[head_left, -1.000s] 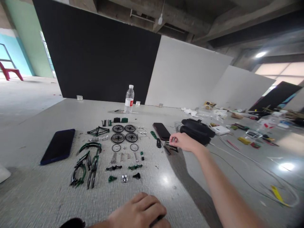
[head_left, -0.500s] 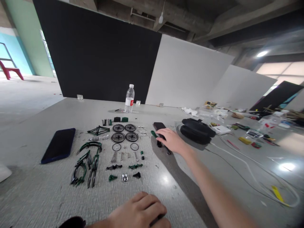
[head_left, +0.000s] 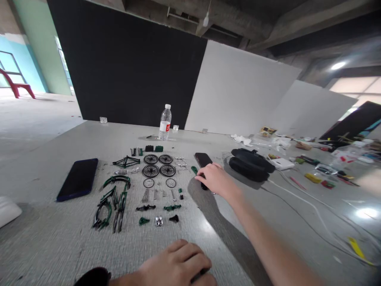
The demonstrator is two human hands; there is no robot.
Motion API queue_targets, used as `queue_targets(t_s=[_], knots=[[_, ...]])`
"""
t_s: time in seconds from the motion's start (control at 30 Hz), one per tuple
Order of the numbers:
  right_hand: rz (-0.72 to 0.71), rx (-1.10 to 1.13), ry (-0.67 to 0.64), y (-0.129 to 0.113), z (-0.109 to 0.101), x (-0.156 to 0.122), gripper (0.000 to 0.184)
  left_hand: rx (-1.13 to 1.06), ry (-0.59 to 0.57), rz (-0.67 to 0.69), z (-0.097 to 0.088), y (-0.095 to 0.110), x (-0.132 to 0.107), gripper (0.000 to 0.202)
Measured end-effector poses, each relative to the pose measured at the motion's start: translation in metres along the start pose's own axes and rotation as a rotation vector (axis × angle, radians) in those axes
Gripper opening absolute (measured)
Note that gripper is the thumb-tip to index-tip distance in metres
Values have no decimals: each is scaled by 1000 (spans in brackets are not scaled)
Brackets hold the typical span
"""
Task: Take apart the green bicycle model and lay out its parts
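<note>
My right hand (head_left: 214, 178) reaches forward, its fingers bent down over a small black piece (head_left: 203, 185) beside a dark phone (head_left: 203, 159). A small green part (head_left: 194, 170) shows just left of the fingertips. Whatever lies under the palm is hidden. Close to me, my left hand (head_left: 178, 264) rests on the table with its fingers curled; a dark spot shows between them, too small to name. Left of the right hand lie model bicycle parts: spoked wheels (head_left: 151, 171), a dark frame (head_left: 126, 161), green fenders (head_left: 116, 180) and black and green saddles (head_left: 174, 218).
A tablet-like dark device (head_left: 77, 179) lies at left. A water bottle (head_left: 165, 123) stands at the back, before a black panel (head_left: 127, 63). To the right are a black case (head_left: 251, 165), a white cable (head_left: 303, 200) and scattered clutter. A white object (head_left: 8, 210) sits at the left edge.
My right hand has drawn slightly back from the phone, and its fingers bend more over the black piece. My left hand stays curled in place. The whole view has shifted a little.
</note>
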State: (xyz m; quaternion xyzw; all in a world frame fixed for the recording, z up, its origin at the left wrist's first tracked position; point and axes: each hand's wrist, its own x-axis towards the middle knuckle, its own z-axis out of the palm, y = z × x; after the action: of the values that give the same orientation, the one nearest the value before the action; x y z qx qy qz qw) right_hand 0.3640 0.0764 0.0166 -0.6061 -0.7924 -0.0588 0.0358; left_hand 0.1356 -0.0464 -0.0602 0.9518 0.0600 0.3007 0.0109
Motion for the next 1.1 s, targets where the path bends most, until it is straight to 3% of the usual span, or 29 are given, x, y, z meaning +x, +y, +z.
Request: queue_targets(t_s=[0.13,0.27,0.6,0.9,1.1], knots=[[33,-69,55,-6,8,4,32,0,-15,-8,0,0,-1,18],[40,-93,29,-3,13,7,32,-5,-29,-14,-2,1,-1,19],[58,9,-93,-3,-10,-3,21,3,-13,-8,-1,1,-2,19],[-140,146,5,-14,6,2,26,12,-40,-7,-5,0,2,16],[-153,190,16,-19,7,1,29,-27,-127,-23,-18,2,7,18]])
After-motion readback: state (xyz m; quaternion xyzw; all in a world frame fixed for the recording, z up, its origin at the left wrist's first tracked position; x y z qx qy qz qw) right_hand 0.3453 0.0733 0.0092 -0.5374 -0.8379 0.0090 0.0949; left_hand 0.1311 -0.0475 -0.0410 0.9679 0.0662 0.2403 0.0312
